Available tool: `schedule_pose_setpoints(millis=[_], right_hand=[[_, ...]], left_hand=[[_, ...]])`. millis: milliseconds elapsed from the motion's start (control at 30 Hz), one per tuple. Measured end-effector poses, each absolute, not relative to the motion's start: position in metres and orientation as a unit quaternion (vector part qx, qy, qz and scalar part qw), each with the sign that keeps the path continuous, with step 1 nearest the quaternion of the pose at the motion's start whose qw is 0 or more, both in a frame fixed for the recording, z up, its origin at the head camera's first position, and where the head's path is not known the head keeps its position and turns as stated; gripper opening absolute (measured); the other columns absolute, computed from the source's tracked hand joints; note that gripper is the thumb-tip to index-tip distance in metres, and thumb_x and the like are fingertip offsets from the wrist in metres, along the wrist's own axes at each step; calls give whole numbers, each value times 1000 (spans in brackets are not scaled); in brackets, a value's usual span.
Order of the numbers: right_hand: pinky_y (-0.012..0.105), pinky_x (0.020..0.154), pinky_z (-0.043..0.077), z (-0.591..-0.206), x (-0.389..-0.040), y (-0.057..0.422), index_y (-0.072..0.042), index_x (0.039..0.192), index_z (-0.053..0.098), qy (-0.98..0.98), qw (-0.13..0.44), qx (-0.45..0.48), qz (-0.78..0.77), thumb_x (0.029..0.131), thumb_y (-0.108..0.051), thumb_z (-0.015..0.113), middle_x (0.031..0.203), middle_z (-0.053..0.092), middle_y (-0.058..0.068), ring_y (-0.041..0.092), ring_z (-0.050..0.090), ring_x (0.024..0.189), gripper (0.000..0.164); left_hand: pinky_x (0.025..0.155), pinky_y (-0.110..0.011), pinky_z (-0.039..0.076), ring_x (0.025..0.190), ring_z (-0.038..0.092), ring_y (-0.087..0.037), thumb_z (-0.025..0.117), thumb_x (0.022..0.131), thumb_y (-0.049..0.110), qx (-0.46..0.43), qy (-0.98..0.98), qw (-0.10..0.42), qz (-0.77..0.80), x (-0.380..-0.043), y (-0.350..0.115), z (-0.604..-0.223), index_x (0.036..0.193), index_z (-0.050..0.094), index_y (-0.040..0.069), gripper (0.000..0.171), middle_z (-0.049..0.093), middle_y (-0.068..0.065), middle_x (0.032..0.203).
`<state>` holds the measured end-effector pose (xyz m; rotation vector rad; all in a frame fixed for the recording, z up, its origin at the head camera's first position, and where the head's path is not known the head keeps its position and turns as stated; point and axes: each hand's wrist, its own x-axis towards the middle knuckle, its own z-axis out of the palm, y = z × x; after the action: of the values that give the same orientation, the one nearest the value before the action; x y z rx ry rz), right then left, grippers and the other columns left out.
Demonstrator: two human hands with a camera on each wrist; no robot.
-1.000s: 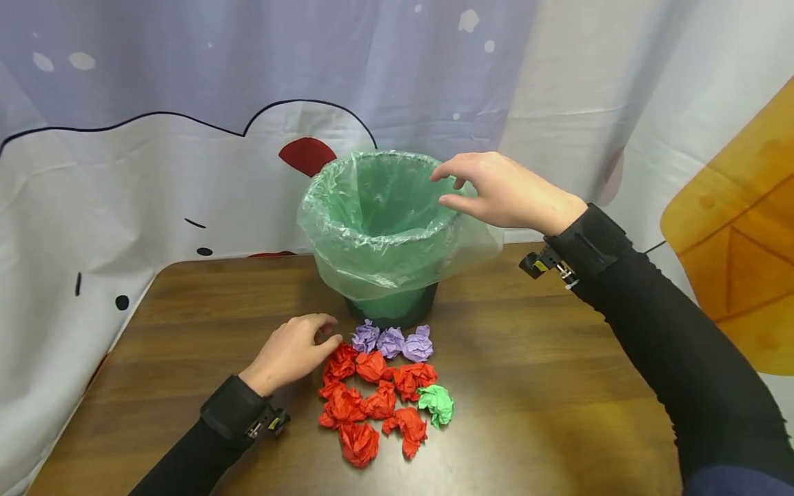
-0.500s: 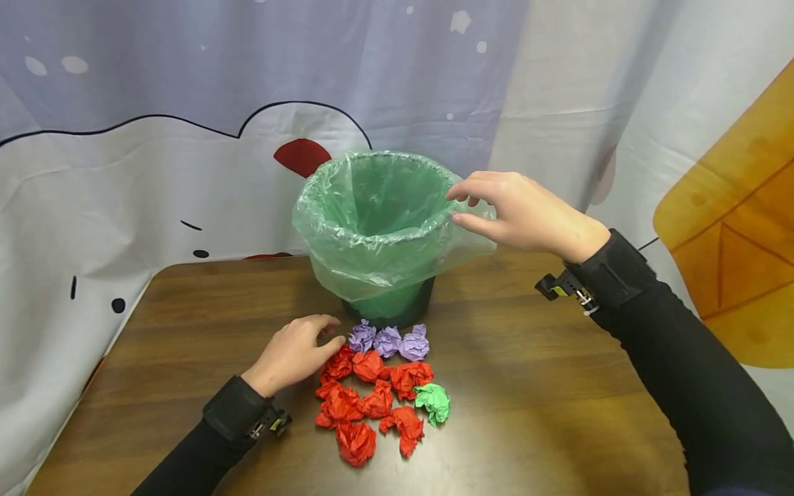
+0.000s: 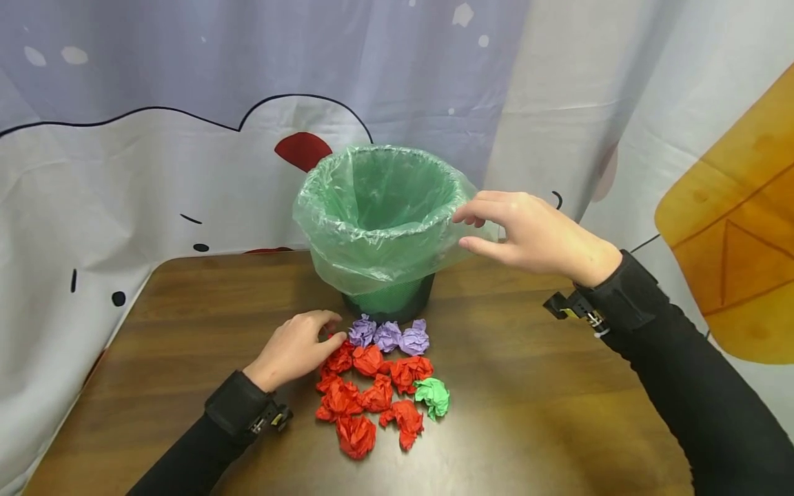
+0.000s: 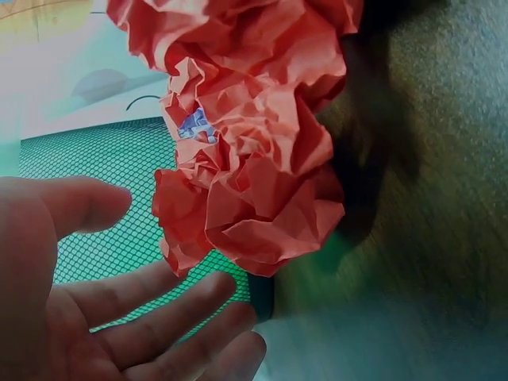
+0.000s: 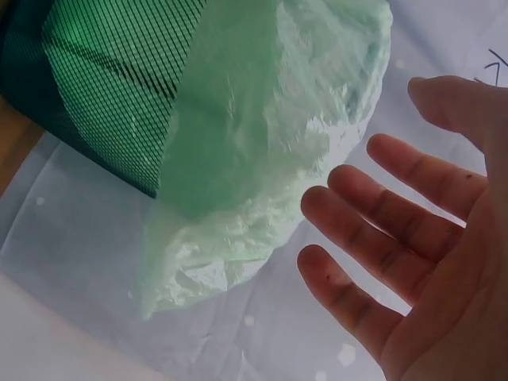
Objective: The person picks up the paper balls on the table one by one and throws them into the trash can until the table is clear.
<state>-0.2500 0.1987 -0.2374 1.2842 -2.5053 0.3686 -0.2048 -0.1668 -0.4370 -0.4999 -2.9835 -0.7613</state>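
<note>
A mesh waste bin (image 3: 397,302) stands at the back of the table, its green plastic liner (image 3: 372,258) folded out over the rim. Before it lie several crumpled red paper balls (image 3: 356,436), a row of three purple paper balls (image 3: 387,337) and one green paper ball (image 3: 433,396). My left hand (image 3: 294,349) hovers at the upper-left red ball, thumb and fingers spread apart. In the left wrist view that red ball (image 4: 270,198) is just past the fingertips. Right of the liner, my right hand (image 3: 536,231) is raised with loosely bent fingers and nothing in them.
The brown wooden table (image 3: 527,386) carries everything. Behind it hangs a patterned curtain (image 3: 205,165), close to the back of the bin. Each wrist wears a black strap with a small camera (image 3: 571,304).
My right hand has come down and to the right, from over the bin's rim to beside it. The left hand stays nearly still, and the paper balls keep their places.
</note>
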Motion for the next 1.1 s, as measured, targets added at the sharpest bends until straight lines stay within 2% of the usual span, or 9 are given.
schedule_pose_setpoints(millis=[300,567,867,1100], right_hand=[[30,77,49,-252,-240,200,-21,108,71,-869,127,462,124,94,-34,70,99,65,-15,2,58,85,19],[30,82,51,-266,-235,205,-24,109,70,-873,97,459,133,93,-37,71,101,65,-18,1,61,90,20],[32,87,52,-293,-231,212,-26,113,69,-881,61,450,135,94,-40,69,107,65,-18,2,62,98,24],[32,84,52,-313,-232,211,-27,112,69,-886,42,442,133,93,-41,69,108,65,-18,2,62,95,23]], left_hand=[[74,-40,52,85,65,-16,67,92,35,-166,-957,15,-238,-207,-165,-440,121,71,11,37,71,-3,105],[87,-50,54,108,68,-27,67,92,35,-173,-957,32,-233,-207,-164,-442,120,72,10,38,70,-7,119],[89,-51,54,110,67,-28,68,92,35,-175,-956,27,-234,-206,-162,-443,121,71,10,38,69,-8,121],[86,-49,55,107,68,-25,68,91,35,-183,-955,33,-232,-207,-161,-446,120,71,11,38,69,-5,117]])
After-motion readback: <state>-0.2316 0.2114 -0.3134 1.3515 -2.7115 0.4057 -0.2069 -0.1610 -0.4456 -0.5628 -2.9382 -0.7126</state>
